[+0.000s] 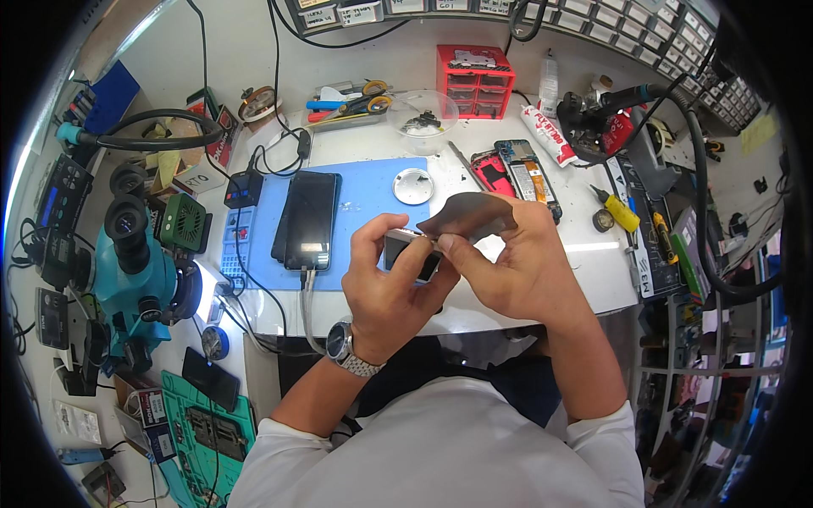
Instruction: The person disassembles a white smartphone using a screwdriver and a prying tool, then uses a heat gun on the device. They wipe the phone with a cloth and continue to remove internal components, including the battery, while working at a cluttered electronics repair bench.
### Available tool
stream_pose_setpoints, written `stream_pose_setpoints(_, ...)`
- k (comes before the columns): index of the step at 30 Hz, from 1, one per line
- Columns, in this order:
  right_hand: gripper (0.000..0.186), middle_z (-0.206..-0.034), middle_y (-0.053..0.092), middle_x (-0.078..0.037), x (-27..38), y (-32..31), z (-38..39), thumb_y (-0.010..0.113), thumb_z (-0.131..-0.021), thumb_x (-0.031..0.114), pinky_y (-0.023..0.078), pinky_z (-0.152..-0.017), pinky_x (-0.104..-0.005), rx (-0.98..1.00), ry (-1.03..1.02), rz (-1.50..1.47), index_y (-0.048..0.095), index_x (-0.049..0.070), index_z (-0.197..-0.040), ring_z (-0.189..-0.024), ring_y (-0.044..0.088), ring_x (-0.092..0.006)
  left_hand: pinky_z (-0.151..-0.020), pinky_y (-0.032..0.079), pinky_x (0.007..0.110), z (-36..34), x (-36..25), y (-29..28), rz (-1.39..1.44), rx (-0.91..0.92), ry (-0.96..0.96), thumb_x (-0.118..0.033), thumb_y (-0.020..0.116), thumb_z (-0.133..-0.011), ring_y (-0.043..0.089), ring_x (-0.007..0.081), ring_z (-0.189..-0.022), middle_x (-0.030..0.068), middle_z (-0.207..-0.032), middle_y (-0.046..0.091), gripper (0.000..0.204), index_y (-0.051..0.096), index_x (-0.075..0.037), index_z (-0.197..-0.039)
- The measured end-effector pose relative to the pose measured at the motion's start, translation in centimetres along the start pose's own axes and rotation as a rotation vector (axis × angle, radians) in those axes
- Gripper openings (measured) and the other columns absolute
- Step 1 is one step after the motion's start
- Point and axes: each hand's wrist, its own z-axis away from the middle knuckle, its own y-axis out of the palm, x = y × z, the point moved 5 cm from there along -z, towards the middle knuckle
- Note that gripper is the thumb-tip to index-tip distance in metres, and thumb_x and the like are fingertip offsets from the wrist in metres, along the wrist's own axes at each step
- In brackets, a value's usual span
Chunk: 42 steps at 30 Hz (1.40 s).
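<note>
My left hand (385,292), with a metal watch on its wrist, grips a small dark device with a pale edge (432,267), which looks like a phone. Fingers cover much of it. My right hand (517,271) pinches a thin, dark brown sheet (470,213) that curves up over the device's far edge. The thumb and fingers of both hands meet there, and I cannot tell whether the sheet is fixed to the device. Beyond the hands, a round metal tin (412,185) sits on the blue mat (364,195). Left of them, a black phone (310,222) lies with cables at its near end.
An opened phone (529,178) lies at the right, near a white tube (546,135). Behind stand a clear bowl (423,123) and red drawers (476,85). A teal microscope (135,262) stands left. A yellow bottle (618,210) and a black cable arm (694,161) are right.
</note>
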Motion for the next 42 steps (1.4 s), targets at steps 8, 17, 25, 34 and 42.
stream_pose_setpoints(8, 0.024, -0.093, 0.085, -0.018, -1.1, 0.3, -0.1, 0.080, -0.096, 0.011, 0.061, -0.075, -0.0348, 0.039, 0.113, -0.105, 0.081, -0.009, -0.108, -0.078, 0.078, -0.0199, -0.078, 0.062, 0.038, 0.5, 0.4, 0.1, 0.089, -0.029, -0.004, -0.011, 0.103, -0.079, 0.073, 0.0306, -0.110, 0.0213, -0.139, 0.063, 0.044, 0.082, -0.005, -0.117)
stream_pose_setpoints(17, 0.024, -0.093, 0.086, -0.017, -2.0, 0.5, -0.3, 0.081, -0.096, 0.015, 0.061, -0.078, -0.0362, 0.075, 0.248, -0.172, 0.085, -0.007, -0.105, -0.081, 0.076, -0.0185, -0.080, 0.064, 0.039, 0.6, 0.4, -0.1, 0.089, -0.029, 0.028, -0.005, 0.101, -0.080, 0.074, 0.0332, -0.114, 0.0232, -0.141, 0.061, 0.040, 0.082, -0.004, -0.115)
stream_pose_setpoints(25, 0.025, -0.091, 0.085, -0.015, -1.8, 0.5, -0.4, 0.082, -0.096, 0.015, 0.060, -0.077, -0.0335, 0.075, 0.275, -0.196, 0.085, -0.008, -0.105, -0.080, 0.074, -0.0162, -0.091, 0.066, 0.045, 0.3, 0.1, -0.2, 0.112, -0.005, 0.013, -0.001, 0.099, -0.080, 0.074, 0.0371, -0.119, 0.0235, -0.140, 0.060, 0.040, 0.082, -0.001, -0.116)
stream_pose_setpoints(34, 0.024, -0.089, 0.084, -0.014, -2.3, 0.4, -0.3, 0.082, -0.095, 0.014, 0.059, -0.072, -0.0311, 0.055, 0.280, -0.190, 0.086, -0.008, -0.104, -0.078, 0.073, -0.0121, -0.099, 0.069, 0.050, 0.3, -0.1, -0.2, 0.104, 0.008, 0.046, 0.002, 0.097, -0.080, 0.072, 0.0435, -0.128, 0.0241, -0.140, 0.060, 0.039, 0.081, -0.001, -0.116)
stream_pose_setpoints(42, 0.025, -0.088, 0.083, -0.012, -2.9, 0.9, -0.4, 0.083, -0.093, 0.017, 0.059, -0.073, -0.0318, 0.067, 0.305, -0.240, 0.086, -0.006, -0.104, -0.078, 0.073, -0.0124, -0.101, 0.069, 0.051, 0.8, 0.2, -0.3, 0.104, -0.004, 0.048, 0.004, 0.096, -0.079, 0.071, 0.0460, -0.132, 0.0230, -0.140, 0.060, 0.039, 0.083, -0.003, -0.115)
